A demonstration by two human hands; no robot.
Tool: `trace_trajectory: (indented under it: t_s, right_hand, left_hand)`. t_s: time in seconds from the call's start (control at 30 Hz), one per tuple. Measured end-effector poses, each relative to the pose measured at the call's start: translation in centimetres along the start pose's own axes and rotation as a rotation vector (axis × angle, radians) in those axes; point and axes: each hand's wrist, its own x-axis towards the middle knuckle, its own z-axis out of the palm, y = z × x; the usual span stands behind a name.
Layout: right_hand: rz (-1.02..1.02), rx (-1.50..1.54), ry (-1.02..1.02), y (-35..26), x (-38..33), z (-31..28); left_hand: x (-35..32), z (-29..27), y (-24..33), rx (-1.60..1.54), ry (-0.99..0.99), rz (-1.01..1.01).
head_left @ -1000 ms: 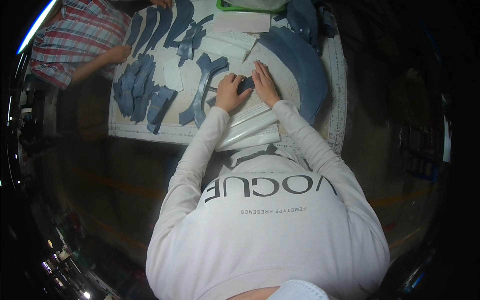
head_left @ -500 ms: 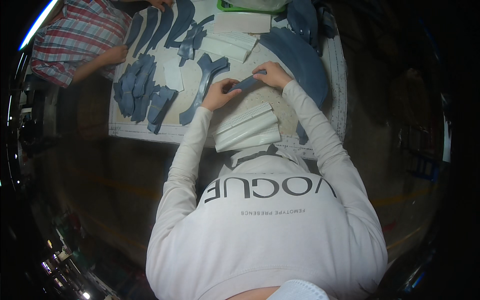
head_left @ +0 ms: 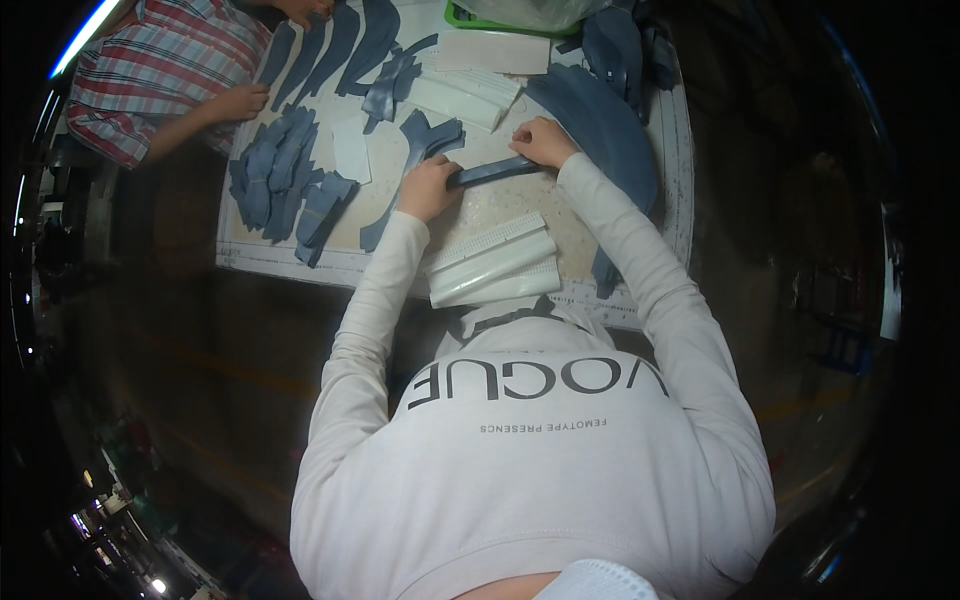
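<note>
A narrow blue-grey strip [head_left: 492,173], perhaps leather or a similar sheet material, stretches between my two hands over the table. My left hand [head_left: 429,188] pinches its left end, and my right hand [head_left: 543,143] grips the right end with bent fingers. Just left of my left hand lies a forked blue-grey piece [head_left: 416,140], partly covered by that hand. White folded sheets [head_left: 495,262] with rows of small marks lie nearer to me, below the strip. Beside my right hand, a large fan of curved blue-grey pieces [head_left: 610,135] spreads along the table's right side.
Bundled blue-grey pieces [head_left: 275,170] and a white card [head_left: 350,150] lie to the left. Farther back are more white sheets [head_left: 465,95], a pale board [head_left: 493,52] and a green tray [head_left: 470,22]. A co-worker's hand [head_left: 240,102] rests at the table's far left edge.
My right hand has shifted slightly, and the strip now lies flatter, with more of its length showing between my hands. My left hand has moved only a little.
</note>
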Motion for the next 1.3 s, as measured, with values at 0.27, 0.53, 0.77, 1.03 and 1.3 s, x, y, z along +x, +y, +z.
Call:
trace_trajectory:
  t_s: [0.27, 0.53, 0.77, 1.03, 1.3]
  right_hand:
    - [0.031, -0.177, 0.343, -3.3, 4.3, 1.9]
    - [-0.594, 0.166, 0.759, -10.1, -3.0, -2.0]
    - [-0.999, -0.035, 0.591, -12.0, -11.7, -2.5]
    - [-0.255, 0.468, 0.448, -10.0, -12.0, -1.4]
    - [-0.485, 0.377, 0.722, -9.1, -12.6, -2.3]
  left_hand:
    - [0.3, -1.7, 1.9, -0.219, 0.196, -0.004]
    - [-0.1, -5.2, 4.2, -1.569, 0.223, -0.486]
    - [0.5, -6.3, 6.0, -1.681, 0.172, -0.489]
    - [-0.6, -4.0, 7.9, -1.856, 0.322, -0.341]
    - [-1.5, -3.9, 7.9, -2.217, 0.371, -0.394]
